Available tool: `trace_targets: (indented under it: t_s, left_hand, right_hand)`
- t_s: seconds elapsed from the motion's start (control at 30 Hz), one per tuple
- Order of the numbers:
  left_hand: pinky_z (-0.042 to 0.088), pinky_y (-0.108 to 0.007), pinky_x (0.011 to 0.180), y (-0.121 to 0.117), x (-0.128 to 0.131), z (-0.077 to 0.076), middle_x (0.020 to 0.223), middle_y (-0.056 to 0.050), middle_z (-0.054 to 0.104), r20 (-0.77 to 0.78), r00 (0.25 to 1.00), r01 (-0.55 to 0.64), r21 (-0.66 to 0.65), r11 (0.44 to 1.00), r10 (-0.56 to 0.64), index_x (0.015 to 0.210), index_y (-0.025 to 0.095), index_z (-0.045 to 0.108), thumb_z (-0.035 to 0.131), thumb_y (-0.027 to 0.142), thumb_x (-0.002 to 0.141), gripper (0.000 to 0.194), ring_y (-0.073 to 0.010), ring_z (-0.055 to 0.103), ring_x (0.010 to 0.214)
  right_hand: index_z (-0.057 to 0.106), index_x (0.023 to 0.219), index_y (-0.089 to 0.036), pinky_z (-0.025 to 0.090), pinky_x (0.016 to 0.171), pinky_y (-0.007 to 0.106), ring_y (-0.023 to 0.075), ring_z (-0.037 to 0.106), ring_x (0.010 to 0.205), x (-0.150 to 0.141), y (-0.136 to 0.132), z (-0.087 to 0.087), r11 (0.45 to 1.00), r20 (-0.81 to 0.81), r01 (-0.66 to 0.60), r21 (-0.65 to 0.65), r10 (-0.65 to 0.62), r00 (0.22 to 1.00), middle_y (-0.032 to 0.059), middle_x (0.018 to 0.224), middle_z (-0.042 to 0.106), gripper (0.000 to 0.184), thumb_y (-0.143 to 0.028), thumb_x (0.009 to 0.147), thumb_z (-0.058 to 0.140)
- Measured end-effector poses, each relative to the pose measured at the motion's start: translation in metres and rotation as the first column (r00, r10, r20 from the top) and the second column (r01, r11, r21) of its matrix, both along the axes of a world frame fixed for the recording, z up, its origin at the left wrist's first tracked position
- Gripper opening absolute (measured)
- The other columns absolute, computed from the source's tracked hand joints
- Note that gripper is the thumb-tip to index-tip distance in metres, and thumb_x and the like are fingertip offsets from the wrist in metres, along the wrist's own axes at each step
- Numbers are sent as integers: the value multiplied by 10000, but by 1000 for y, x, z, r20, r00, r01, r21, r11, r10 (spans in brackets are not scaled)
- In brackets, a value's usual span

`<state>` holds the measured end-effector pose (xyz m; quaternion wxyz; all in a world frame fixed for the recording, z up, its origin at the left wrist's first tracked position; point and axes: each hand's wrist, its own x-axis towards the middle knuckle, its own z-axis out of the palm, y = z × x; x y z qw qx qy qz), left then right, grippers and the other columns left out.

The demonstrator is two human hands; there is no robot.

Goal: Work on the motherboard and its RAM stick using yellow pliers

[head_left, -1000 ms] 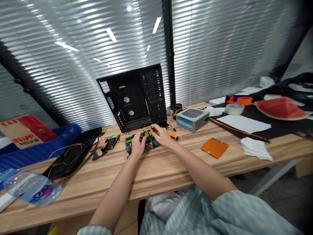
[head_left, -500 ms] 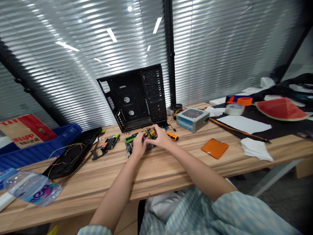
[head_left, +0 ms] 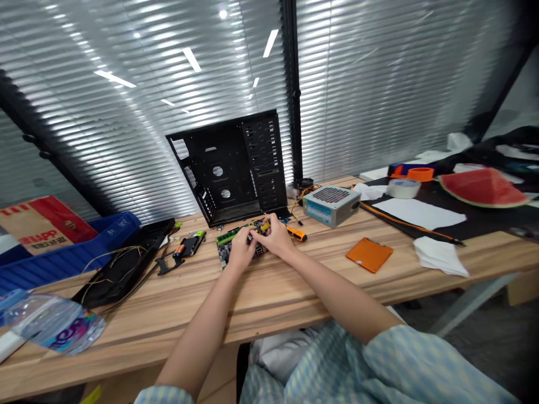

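A green motherboard (head_left: 225,240) lies flat on the wooden table (head_left: 269,303), in front of an open black computer case (head_left: 236,168). Both my hands rest on the board. My left hand (head_left: 238,251) has its fingers curled down onto the board's middle. My right hand (head_left: 275,239) is closed in a pinch on a small yellow part (head_left: 265,227) at the board's far side. What the left fingers grip, if anything, is hidden. An orange-handled screwdriver (head_left: 297,233) lies just right of my right hand.
A grey power supply (head_left: 332,205) and an orange flat square (head_left: 369,254) lie to the right. A black panel with wires (head_left: 126,264), a small bracket (head_left: 185,248) and a plastic bottle (head_left: 54,322) lie left. Tape rolls (head_left: 403,188) and a watermelon slice (head_left: 484,188) sit far right.
My hands have drawn closer together over the motherboard. The right hand has shifted slightly left and closed on the yellow part.
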<state>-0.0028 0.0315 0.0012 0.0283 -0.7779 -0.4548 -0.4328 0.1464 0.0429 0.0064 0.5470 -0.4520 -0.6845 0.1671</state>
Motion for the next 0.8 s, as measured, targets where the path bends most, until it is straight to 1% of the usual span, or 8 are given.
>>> trace_targets:
  t_s: [0.07, 0.13, 0.2, 0.27, 0.33, 0.4, 0.47, 0.8]
  left_hand:
    - [491, -368, 934, -2, 2, 1, 1132, -99, 654, 1, 999, -40, -53, 998, 40, 1208, 179, 505, 568, 143, 780, 433, -225, 626, 1049]
    - [482, -390, 942, -5, 4, 1, 1181, -120, 631, -25, 996, -93, -136, 986, 91, 1304, 169, 420, 650, 204, 728, 621, -253, 616, 1079]
    - [484, -408, 920, -7, 5, 0, 1174, -133, 631, -87, 987, -149, -220, 964, 133, 1324, 159, 387, 708, 306, 700, 717, -285, 614, 1081]
    - [489, -410, 879, -9, 7, 1, 1122, -133, 649, -159, 974, -199, -275, 941, 160, 1273, 154, 424, 713, 410, 706, 686, -301, 624, 1050]
    - [488, -397, 844, -11, 8, 2, 1064, -125, 667, -236, 956, -240, -298, 924, 172, 1174, 158, 490, 698, 477, 717, 594, -302, 634, 1013]
    - [480, -379, 829, -13, 9, 4, 1040, -119, 676, -306, 935, -274, -304, 912, 179, 1088, 168, 536, 694, 514, 718, 530, -299, 638, 997]
    - [472, -363, 825, -14, 10, 6, 1035, -113, 684, -354, 917, -302, -308, 902, 186, 1057, 172, 559, 693, 528, 721, 508, -294, 640, 997]
    - [478, -338, 787, -14, 11, 8, 993, -119, 709, -409, 891, -344, -319, 883, 199, 1031, 154, 624, 678, 551, 735, 499, -287, 660, 956]
  right_hand:
    - [473, 953, -224, 427, 592, 264, 161, 565, 657, 0, 1, -1, 1000, -5, 6, 1, -6, 1000, -1, 795, 585, 434, -538, 712, 650]
    - [479, 952, -223, 417, 573, 261, 165, 567, 652, 0, 3, -3, 1000, 1, 14, -3, -14, 1000, -3, 774, 584, 443, -553, 709, 648]
    - [483, 953, -221, 406, 556, 258, 168, 569, 651, -1, 3, -3, 1000, 8, 18, -2, -18, 1000, -3, 758, 579, 445, -559, 711, 643]
    - [484, 956, -217, 401, 551, 256, 169, 569, 652, -1, 4, -4, 1000, 13, 23, 5, -23, 1000, -1, 751, 576, 443, -557, 716, 637]
    - [485, 959, -215, 399, 553, 255, 169, 569, 653, 0, 3, -4, 1000, 21, 25, 12, -25, 999, 0, 748, 577, 436, -550, 721, 633]
    - [486, 956, -215, 401, 559, 253, 167, 568, 653, 0, 2, -3, 1000, 33, 20, 16, -21, 999, 3, 753, 584, 422, -537, 727, 633]
    - [487, 956, -215, 409, 568, 253, 163, 568, 650, 0, 2, -4, 1000, 38, 14, 19, -14, 999, 6, 769, 591, 408, -522, 731, 633]
    - [487, 959, -223, 445, 596, 262, 146, 553, 609, 0, 4, -9, 999, 10, -18, 37, 17, 1000, -1, 788, 596, 396, -505, 732, 648]
